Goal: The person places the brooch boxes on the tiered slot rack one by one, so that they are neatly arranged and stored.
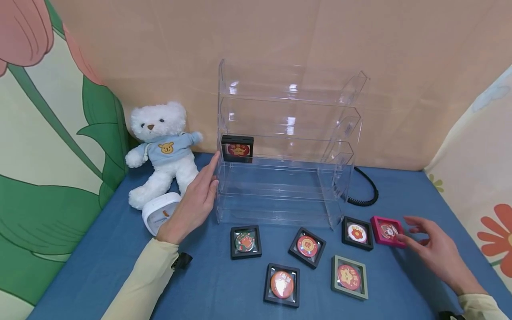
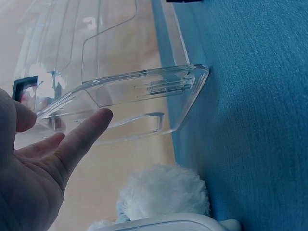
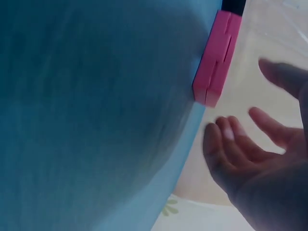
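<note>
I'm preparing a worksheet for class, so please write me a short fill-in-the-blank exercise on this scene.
1. The white plush bear wears a ____ top.
2. The square case nearest the right hand is ____.
3. The transparent plastic tiered rack holds exactly ____ black-framed case.

Missing words: blue; pink; one.

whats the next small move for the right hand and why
Probably close the right hand on the pink box: the right wrist view shows it beside the box, fingers apart, not yet gripping. The rack already holds a black box, and the left hand is at the rack's side, so picking up another seems sensible.
</note>
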`<move>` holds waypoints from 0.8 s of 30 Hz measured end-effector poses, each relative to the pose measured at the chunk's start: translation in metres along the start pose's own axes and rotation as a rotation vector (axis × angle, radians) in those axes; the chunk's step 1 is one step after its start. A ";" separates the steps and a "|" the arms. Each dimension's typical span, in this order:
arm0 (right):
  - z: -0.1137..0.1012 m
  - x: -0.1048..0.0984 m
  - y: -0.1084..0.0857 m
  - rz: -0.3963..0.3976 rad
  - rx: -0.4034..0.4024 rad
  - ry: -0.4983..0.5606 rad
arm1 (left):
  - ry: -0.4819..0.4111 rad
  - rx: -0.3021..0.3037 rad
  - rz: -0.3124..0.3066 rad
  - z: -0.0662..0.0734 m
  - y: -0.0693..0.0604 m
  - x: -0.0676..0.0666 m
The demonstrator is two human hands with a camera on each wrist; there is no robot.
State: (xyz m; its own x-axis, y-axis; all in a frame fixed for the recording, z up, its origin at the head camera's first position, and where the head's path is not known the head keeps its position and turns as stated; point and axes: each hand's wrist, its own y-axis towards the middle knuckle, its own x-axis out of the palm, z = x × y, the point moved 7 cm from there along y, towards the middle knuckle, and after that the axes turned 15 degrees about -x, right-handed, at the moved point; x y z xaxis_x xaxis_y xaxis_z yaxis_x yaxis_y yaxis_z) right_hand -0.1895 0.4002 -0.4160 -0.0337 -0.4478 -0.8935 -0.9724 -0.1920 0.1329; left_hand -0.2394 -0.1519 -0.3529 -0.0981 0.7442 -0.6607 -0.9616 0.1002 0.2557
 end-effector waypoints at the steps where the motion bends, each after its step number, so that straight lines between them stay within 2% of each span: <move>1: 0.003 0.001 0.001 -0.033 0.002 0.011 | 0.000 -0.001 0.000 -0.001 0.000 0.000; 4: 0.012 0.006 0.003 -0.124 0.013 0.038 | 0.003 -0.006 0.002 -0.001 0.000 0.000; 7: 0.017 0.010 0.004 -0.177 0.026 0.045 | -0.001 -0.004 0.001 0.000 0.000 0.000; 15: 0.021 0.012 0.009 -0.196 0.000 0.019 | 0.009 0.004 0.005 0.001 0.000 -0.001; 24: 0.029 0.017 0.017 -0.277 -0.001 0.072 | 0.004 -0.002 -0.004 0.000 0.000 0.000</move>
State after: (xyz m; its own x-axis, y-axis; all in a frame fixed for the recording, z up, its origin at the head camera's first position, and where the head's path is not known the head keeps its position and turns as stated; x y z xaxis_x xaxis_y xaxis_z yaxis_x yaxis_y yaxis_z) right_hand -0.2133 0.4152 -0.4411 0.2502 -0.4391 -0.8629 -0.9418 -0.3169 -0.1118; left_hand -0.2393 -0.1516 -0.3526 -0.0952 0.7411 -0.6646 -0.9625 0.1020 0.2515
